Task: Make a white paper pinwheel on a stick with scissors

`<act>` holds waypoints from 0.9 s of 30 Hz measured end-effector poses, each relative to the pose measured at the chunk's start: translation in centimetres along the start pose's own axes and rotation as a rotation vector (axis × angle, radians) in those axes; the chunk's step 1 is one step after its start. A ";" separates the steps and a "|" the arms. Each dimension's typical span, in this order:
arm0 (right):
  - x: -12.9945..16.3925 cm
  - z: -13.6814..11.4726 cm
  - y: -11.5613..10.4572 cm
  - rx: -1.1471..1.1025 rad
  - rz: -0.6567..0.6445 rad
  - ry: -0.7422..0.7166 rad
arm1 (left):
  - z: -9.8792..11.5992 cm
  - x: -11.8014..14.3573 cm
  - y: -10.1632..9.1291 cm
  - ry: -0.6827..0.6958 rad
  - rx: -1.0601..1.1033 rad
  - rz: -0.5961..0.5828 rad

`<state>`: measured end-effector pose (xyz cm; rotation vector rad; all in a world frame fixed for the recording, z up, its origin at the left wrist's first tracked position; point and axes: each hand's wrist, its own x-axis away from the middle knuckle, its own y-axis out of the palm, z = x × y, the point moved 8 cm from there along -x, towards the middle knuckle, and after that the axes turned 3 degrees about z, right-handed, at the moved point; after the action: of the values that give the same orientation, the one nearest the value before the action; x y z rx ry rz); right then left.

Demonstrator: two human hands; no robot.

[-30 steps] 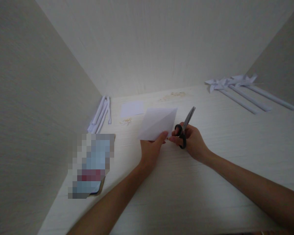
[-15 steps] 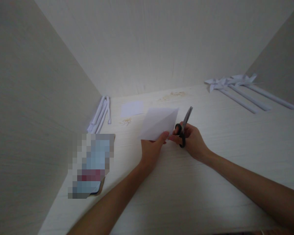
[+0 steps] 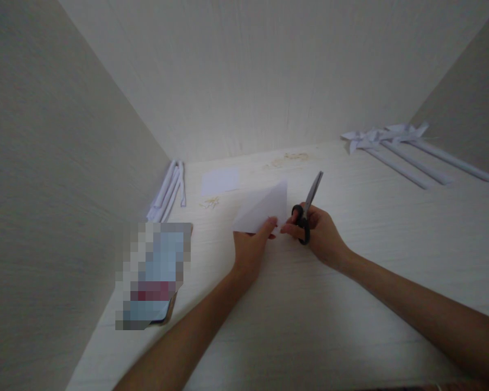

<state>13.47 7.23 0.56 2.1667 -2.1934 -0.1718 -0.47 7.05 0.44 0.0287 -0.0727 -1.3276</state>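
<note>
Your white sheet point(image 3: 258, 209) has just changed its look: half a second ago it shows as a broad, nearly flat square, and now its right side is drawn in and stands up, with a slanting line across the face, so it appears bent or tilted toward your left hand point(image 3: 249, 255). For the work, that suggests you are turning or flexing the paper rather than cutting it, since no edge lies between the blades. Your left hand pinches the sheet along its lower right part, thumb on top, above the middle of the tabletop point(image 3: 277, 336). Your right hand point(image 3: 325, 236) holds the scissors point(image 3: 305, 216) by their black loops, blades together and pointing away from you; its fingertips sit just beside the paper's lower right corner, and I cannot tell whether they pinch anything small. Compared with the earlier frame, that hand is nearly unmoved and the paper's right edge is farther from the scissors.
</note>
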 end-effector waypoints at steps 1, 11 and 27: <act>0.0 0.1 0.0 -0.004 0.001 0.011 | -0.1 -0.2 -0.3 -0.006 0.030 0.024; 1.6 -0.1 1.8 0.126 -0.266 0.069 | 0.3 -1.8 -2.8 0.048 0.223 0.214; 3.2 1.5 0.2 0.187 -0.424 0.281 | -0.3 -2.7 1.8 0.032 0.193 -0.033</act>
<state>13.01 4.04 -1.03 2.5455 -1.6424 0.3161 0.63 10.05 0.16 0.2154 -0.1734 -1.3486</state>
